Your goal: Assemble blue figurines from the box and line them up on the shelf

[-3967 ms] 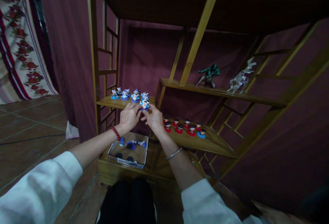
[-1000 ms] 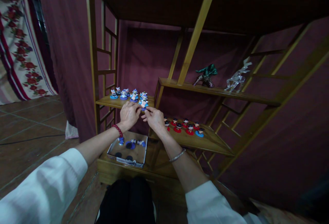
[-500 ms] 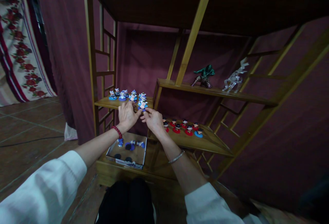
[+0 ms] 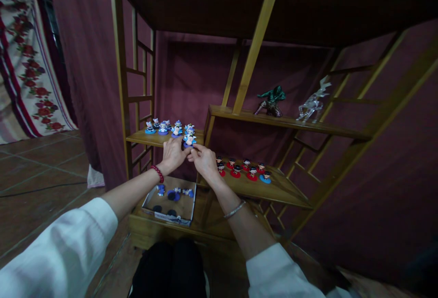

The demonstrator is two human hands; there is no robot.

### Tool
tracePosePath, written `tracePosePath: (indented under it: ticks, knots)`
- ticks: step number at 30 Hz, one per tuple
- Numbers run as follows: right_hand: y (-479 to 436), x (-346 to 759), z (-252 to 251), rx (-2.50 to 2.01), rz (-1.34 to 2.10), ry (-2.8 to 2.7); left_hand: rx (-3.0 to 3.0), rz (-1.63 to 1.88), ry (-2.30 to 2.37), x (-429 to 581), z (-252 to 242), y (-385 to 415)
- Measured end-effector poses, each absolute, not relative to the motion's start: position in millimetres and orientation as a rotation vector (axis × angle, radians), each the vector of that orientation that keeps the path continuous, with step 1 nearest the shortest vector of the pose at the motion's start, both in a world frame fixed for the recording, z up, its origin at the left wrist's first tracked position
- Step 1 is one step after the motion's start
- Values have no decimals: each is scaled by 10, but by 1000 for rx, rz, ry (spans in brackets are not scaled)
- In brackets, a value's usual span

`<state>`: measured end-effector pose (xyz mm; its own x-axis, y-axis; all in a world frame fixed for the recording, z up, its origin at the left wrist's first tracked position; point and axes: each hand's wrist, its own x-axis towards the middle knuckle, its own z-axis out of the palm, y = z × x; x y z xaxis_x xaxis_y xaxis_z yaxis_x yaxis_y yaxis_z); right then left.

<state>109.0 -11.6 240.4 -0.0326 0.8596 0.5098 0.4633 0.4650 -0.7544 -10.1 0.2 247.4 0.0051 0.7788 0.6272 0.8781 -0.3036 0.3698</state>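
A small white-and-blue figurine [image 4: 189, 140] on a purple base stands upright at the front right of the upper left shelf [image 4: 147, 138]. My left hand [image 4: 173, 156], with a red bead bracelet at the wrist, is closed at the left and lower side of its base. From the right, my right hand [image 4: 204, 159] pinches the front of the same base, thumb and finger together. The two thumbs almost meet below it; the exact finger contact is partly hidden. Right behind are similar figurines, among them one on a purple base [image 4: 176, 131] and one further left [image 4: 163, 127].
Below stands an open shallow box [image 4: 192, 202] with several figurines and dark round pieces. Red-based figurines [image 4: 252, 174] fill the lower right shelf [image 4: 273, 193]. A green figure [image 4: 273, 101] and a clear figure [image 4: 312, 105] stand above them. A wooden post [image 4: 256, 51] rises mid-cabinet.
Both hands stay at the figurine with only a slight shift of the fingers around its base. The view has moved very slightly.
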Motion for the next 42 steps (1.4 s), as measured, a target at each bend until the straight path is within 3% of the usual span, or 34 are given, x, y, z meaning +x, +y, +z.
tracePosePath:
  ticks: [42]
  knots:
    - [-108,1099,2373,-1209,315,-1728,-2126,-1253,-1808,-130,2475,47]
